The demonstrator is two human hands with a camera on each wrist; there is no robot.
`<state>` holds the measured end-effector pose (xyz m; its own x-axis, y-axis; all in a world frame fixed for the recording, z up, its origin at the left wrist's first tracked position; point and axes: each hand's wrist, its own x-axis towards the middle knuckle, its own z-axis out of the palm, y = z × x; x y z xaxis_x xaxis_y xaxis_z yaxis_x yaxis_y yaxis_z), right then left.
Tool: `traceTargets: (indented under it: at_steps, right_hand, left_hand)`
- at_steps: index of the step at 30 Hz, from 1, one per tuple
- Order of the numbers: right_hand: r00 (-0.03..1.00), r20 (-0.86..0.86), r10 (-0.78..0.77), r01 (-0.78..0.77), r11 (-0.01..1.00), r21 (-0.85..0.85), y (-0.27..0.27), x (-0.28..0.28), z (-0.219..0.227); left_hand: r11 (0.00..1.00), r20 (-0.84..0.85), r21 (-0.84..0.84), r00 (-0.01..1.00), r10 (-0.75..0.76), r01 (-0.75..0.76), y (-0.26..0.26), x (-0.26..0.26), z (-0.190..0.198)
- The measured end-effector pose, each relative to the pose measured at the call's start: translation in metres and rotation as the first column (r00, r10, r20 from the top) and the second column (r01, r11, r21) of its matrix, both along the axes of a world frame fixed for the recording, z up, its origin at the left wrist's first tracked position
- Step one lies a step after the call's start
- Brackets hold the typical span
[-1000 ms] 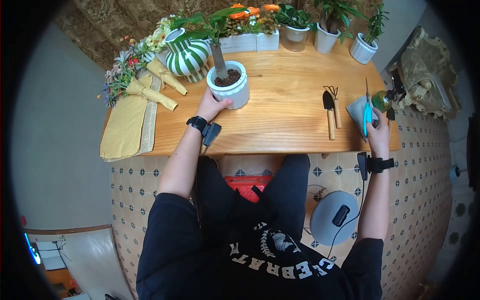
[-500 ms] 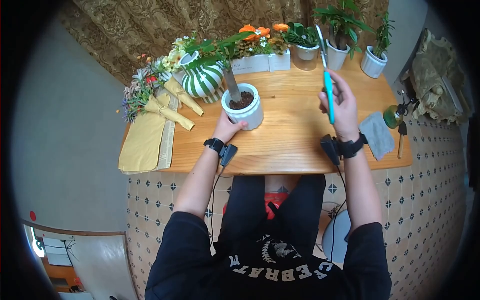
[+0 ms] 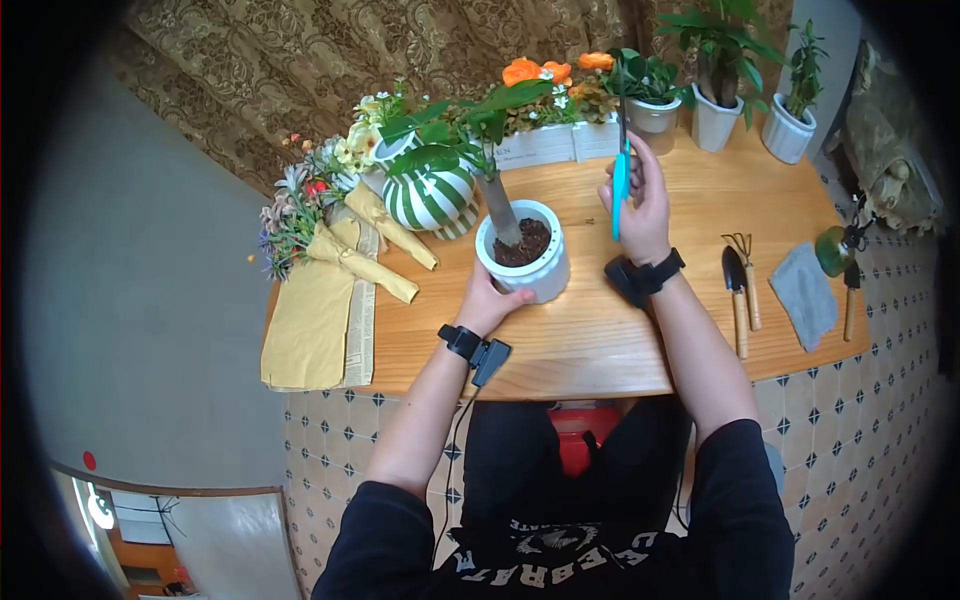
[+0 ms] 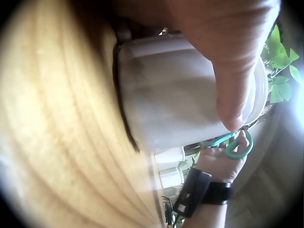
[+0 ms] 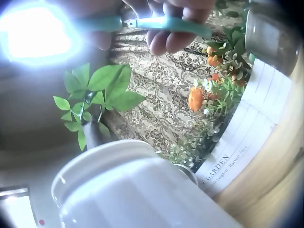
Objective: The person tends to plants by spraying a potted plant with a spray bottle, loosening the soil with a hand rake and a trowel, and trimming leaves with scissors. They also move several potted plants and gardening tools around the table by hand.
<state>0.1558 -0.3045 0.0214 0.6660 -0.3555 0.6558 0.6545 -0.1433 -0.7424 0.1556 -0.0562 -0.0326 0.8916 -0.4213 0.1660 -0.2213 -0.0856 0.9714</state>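
Observation:
My left hand [image 3: 488, 303] grips the lower side of a white ribbed flowerpot [image 3: 545, 278], its thumb along the pot's wall. In the pot a thick-stemmed plant with broad green leaves [image 3: 440, 158] leans to the left out of dark soil [image 3: 528, 243]. To the right of the pot, my right hand [image 3: 645, 208] holds scissors [image 3: 620, 190] with teal handles, raised above the table, blades pointing away from me. The left wrist view shows the teal handle loops [image 4: 240, 148] around the fingers, beyond the pot wall. In the right wrist view the pot's rim [image 5: 102, 154] is close below the scissors.
A green-striped vase [image 3: 430, 198], wrapped bouquets [image 3: 340, 255] and brown paper [image 3: 305, 335] lie left. A white flower box [image 3: 540, 148] and several potted plants line the back. At right are a small trowel [image 3: 735, 275], a small rake [image 3: 748, 285], a grey cloth [image 3: 803, 295] and a spray bottle [image 3: 830, 250].
My right hand has lifted the scissors from above the grey cloth and carried them left, close to the pot. The left hand keeps its hold on the pot. The head view has shifted.

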Motion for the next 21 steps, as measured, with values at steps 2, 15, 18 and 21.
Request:
traceTargets:
  at_steps: [2, 15, 18, 21]
  right_hand:
    - [1.000, -0.009, -0.028, 0.027, 0.997, -0.075, -0.003, -0.005, -0.008]
    - [0.997, -0.077, 0.008, -0.023, 0.981, -0.194, -0.011, -0.025, 0.003]
    - [0.989, -0.087, 0.120, -0.122, 0.992, -0.019, -0.006, -0.027, 0.004]
    - [0.985, -0.113, 0.133, -0.131, 0.991, 0.023, -0.007, -0.029, 0.007]
  left_hand:
    - [1.000, 0.001, -0.004, 1.000, -0.006, 0.006, 0.001, 0.002, -0.002]
    - [0.993, -0.060, -0.114, 0.998, -0.024, 0.017, 0.007, 0.001, -0.012]
    - [0.995, -0.009, -0.098, 1.000, -0.011, 0.010, 0.005, -0.001, -0.012]
    - [0.999, 0.057, -0.049, 0.998, 0.007, -0.005, 0.002, 0.000, -0.012]
